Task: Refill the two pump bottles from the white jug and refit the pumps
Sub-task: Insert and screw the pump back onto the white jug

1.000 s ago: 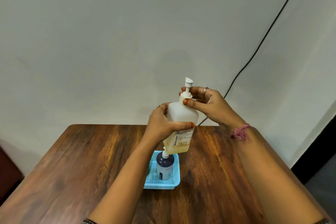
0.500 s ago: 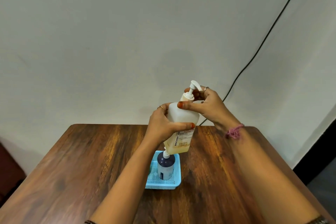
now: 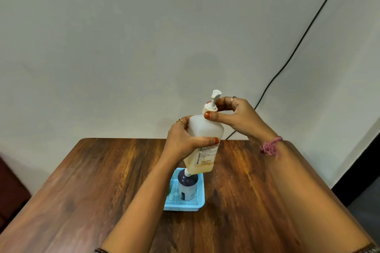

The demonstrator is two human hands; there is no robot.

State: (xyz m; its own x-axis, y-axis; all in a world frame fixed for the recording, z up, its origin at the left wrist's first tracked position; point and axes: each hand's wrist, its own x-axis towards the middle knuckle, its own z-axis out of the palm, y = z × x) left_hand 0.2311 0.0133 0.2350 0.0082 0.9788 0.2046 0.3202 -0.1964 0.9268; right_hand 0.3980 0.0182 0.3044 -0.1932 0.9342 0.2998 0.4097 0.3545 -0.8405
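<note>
- Plain pale wall filled the background, with a black cable slanting down it toward the far right corner of the wooden table.
- Above the table's middle, the left hand was wrapped round the body of the translucent pump bottle, holding it tilted and clear of the surface, likely to brace it against twisting.
- Thumb and fingers of the right hand pinched the white pump collar; whether it was being loosened or tightened could not be told.
- Yellowish liquid sat only in the bottle's lower part, so a refill looked due.
- Just below it, the dark-capped second bottle stood upright in a blue mesh tray, probably to catch drips.
- No white jug was in view.
- Bare wood lay on both sides of the tray, well away from the table's edges, giving room to set the pump down.
</note>
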